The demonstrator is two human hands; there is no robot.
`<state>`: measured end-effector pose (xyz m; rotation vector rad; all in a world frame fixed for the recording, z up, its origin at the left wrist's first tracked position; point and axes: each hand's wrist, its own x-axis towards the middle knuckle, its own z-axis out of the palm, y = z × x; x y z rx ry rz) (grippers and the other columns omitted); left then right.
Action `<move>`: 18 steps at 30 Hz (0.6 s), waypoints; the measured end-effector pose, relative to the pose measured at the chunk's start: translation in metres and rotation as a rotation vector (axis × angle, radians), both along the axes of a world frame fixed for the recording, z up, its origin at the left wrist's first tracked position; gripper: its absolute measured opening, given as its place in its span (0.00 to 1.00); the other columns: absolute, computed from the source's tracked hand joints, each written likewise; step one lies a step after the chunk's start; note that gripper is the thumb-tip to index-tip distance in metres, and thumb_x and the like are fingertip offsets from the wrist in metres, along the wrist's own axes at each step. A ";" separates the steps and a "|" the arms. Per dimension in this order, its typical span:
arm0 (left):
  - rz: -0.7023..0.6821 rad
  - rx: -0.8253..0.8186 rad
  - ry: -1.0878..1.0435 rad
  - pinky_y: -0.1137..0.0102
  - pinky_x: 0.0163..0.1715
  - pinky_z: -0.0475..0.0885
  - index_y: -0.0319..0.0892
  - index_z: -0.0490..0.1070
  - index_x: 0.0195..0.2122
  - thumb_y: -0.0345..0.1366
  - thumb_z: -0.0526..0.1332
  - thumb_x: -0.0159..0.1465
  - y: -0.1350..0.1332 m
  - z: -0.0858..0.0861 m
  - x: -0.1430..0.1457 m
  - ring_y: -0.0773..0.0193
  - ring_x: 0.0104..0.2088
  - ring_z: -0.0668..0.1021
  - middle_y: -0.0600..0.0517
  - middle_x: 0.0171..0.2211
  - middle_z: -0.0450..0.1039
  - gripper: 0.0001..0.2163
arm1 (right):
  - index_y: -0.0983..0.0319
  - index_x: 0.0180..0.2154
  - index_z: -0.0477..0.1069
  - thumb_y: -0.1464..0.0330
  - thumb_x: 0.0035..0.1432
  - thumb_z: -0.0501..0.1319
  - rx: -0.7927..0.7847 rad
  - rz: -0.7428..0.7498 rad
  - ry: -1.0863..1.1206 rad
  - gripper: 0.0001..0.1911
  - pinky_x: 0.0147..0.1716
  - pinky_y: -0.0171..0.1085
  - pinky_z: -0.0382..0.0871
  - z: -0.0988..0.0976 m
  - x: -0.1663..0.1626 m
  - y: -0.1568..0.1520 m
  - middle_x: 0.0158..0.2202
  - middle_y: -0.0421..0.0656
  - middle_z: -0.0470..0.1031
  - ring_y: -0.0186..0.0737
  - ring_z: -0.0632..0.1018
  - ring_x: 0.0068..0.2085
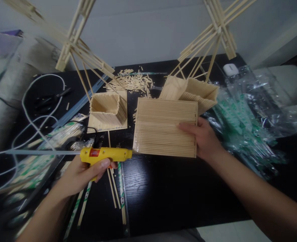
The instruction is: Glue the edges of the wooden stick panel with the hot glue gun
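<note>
My left hand [88, 171] is wrapped round the grip of a yellow glue gun [110, 154], with a long glue stick [45, 152] poking out of its back. The gun's nozzle points right, at the lower left corner of a flat panel [163, 127] made of wooden sticks side by side. Pinching the panel's right edge, my right hand [207, 137] holds it tilted above the black table, thumb on its face. Beyond it stand two stick-built boxes, the left box [105, 117] on a square base, the right box [201, 92] partly hidden by the panel.
Stick frames rise behind both boxes. Cut stick pieces [133, 81] lie in a pile at the back of the black table [163, 191]. Green-and-clear plastic wrappers [246, 117] cover the right side. A white cable [24, 97], scissors and packed sticks crowd the left.
</note>
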<state>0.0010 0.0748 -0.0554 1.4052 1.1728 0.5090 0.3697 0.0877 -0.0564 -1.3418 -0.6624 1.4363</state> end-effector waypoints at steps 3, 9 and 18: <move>-0.002 -0.003 -0.021 0.72 0.16 0.72 0.40 0.90 0.36 0.63 0.71 0.70 0.000 0.000 0.002 0.67 0.17 0.72 0.44 0.27 0.86 0.27 | 0.54 0.36 0.84 0.58 0.42 0.86 -0.015 -0.004 0.009 0.20 0.54 0.61 0.86 0.000 -0.001 -0.001 0.43 0.43 0.92 0.67 0.91 0.52; 0.039 -0.004 -0.079 0.74 0.15 0.71 0.39 0.89 0.34 0.64 0.72 0.70 0.001 0.001 0.009 0.68 0.16 0.73 0.46 0.26 0.84 0.28 | 0.54 0.37 0.84 0.59 0.43 0.87 -0.019 0.019 0.027 0.21 0.55 0.61 0.86 0.001 -0.001 -0.001 0.46 0.44 0.93 0.67 0.91 0.53; 0.064 0.011 -0.116 0.74 0.14 0.72 0.38 0.88 0.34 0.61 0.72 0.71 0.001 -0.001 0.009 0.68 0.16 0.73 0.44 0.27 0.85 0.27 | 0.53 0.37 0.85 0.58 0.44 0.87 -0.015 0.075 0.057 0.20 0.57 0.63 0.85 0.002 -0.003 -0.004 0.45 0.43 0.93 0.66 0.91 0.53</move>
